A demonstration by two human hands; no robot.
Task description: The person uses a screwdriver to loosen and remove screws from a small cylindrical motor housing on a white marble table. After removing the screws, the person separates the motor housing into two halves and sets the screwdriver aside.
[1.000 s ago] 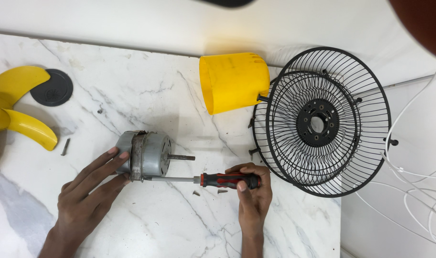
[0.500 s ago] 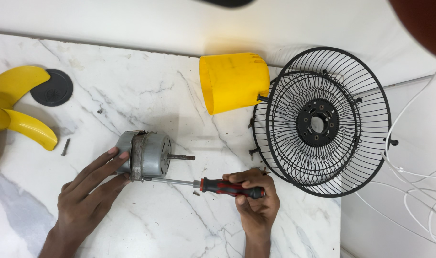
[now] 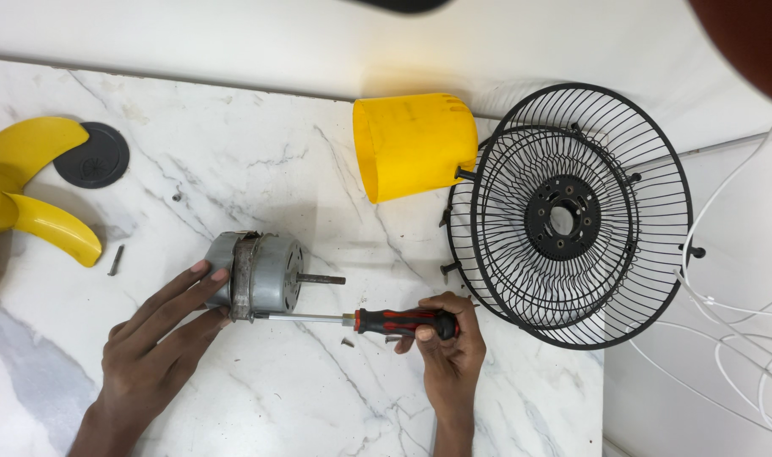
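White marble table (image 3: 259, 178) w/ motor (image 3: 263, 275), yellow cover (image 3: 415, 144), fan blade (image 3: 22, 195), black grilles (image 3: 572, 216) (stacked), disc (image 3: 91, 156), loose screws (image 3: 116, 260)

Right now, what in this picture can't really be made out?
Head view only:
- Screwdriver tip: hidden at the motor edge; what it engages is unclear.
- Yellow fan blade: cut off by the left edge.
- Small bits under the screwdriver: too small to identify.
- White cables: run off the right edge.
- Right hand palm: turned away.

Bright, even and soft from above; faint shadows beneath the yellow housing (image 3: 415, 144) and grey motor (image 3: 259, 272) on the pale marble table (image 3: 259, 169); sharp centrally; blurred dark shapes at the top edge and top-right corner; no glare.
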